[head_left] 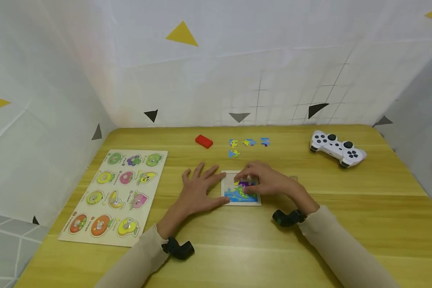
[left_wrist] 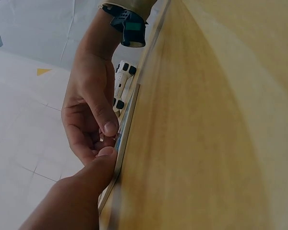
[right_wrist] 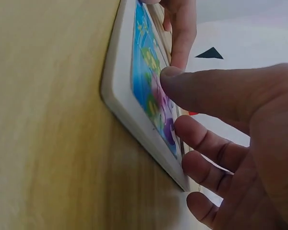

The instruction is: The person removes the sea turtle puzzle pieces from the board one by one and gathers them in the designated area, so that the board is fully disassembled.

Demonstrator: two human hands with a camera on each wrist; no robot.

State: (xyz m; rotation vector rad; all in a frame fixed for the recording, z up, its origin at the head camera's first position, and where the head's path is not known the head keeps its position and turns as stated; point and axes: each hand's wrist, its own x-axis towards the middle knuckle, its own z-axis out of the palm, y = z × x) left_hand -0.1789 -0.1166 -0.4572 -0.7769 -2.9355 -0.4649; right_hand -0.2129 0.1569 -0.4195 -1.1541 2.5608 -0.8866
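Puzzle tray (head_left: 242,204) lies flat between the two hands, its joined pieces (head_left: 232,197) covering the part nearest the person. To its left, the left hand (head_left: 199,192) is spread wide and grips nothing, thumb and forefinger touching the tray's edge. The right hand (head_left: 266,179) bends over the pieces from the other side, thumb and fingers partly apart; whether it pinches a piece cannot be told. Beyond the hands lie loose pieces (head_left: 233,143) and, past the left fingertips, a red block (head_left: 204,141). A fruit board (head_left: 119,192) sits left of the left hand; a white controller (head_left: 336,149) lies beyond the right hand, farther right.
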